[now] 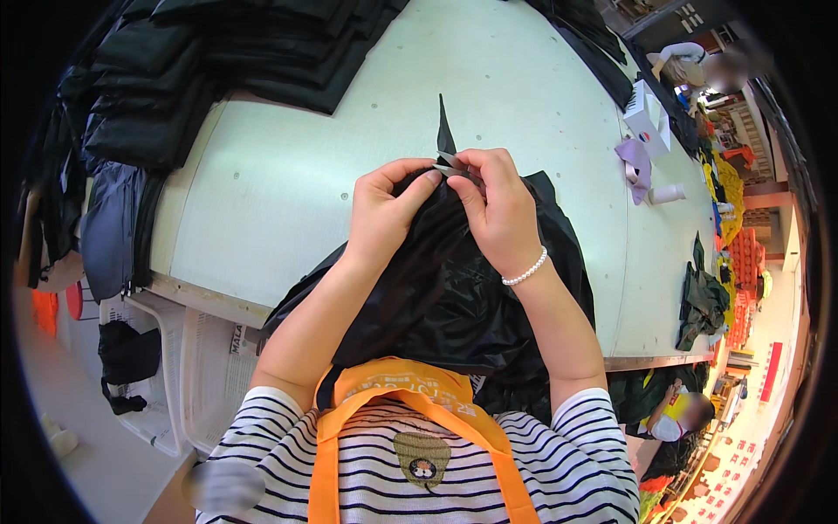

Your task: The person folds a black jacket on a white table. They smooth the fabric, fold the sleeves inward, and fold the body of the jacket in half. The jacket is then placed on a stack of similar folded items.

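Note:
Over the table's near edge spreads a shiny black garment (454, 288), bunched up toward my hands. My left hand (384, 205) is closed, pinching the garment's upper edge between thumb and fingers. A pair of small metal thread snips (448, 168) sits in my closed right hand (504, 210), its blades pointing left beside the left thumb. The blades are at the pinched fabric; whether they touch it I cannot tell. Past the fingertips, a narrow pointed black strip (443, 127) sticks out across the pale tabletop (288, 166). Part of the snips is hidden by my right fingers.
Tall piles of folded black garments (148, 122) cover the far left. White plastic crates (214, 375) stand below the left edge. At right are a white box (644, 118), a purple cloth (635, 166), a white cylinder (667, 194) and a dark cloth (703, 301). Two people work farther right.

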Motion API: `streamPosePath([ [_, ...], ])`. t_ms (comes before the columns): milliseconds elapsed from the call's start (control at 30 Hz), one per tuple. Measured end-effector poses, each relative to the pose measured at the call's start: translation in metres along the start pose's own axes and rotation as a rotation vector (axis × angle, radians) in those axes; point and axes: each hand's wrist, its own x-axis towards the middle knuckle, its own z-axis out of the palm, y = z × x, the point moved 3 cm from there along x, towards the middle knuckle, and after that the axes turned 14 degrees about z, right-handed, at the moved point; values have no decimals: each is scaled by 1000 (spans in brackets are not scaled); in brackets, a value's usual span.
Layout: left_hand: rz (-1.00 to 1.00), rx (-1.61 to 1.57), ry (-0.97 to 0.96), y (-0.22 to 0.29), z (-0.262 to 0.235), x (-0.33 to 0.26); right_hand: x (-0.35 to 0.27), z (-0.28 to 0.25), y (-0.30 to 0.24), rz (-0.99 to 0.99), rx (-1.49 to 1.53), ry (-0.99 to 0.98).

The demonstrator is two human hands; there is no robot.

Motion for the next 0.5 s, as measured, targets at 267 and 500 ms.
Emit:
streamPosePath([
  [267,-48,-38,-37,9,-2,0,2,6,-9,-58,-100,105],
  [500,-52,2,21,-4,-2,-1,-1,-6,15,20,7,142],
])
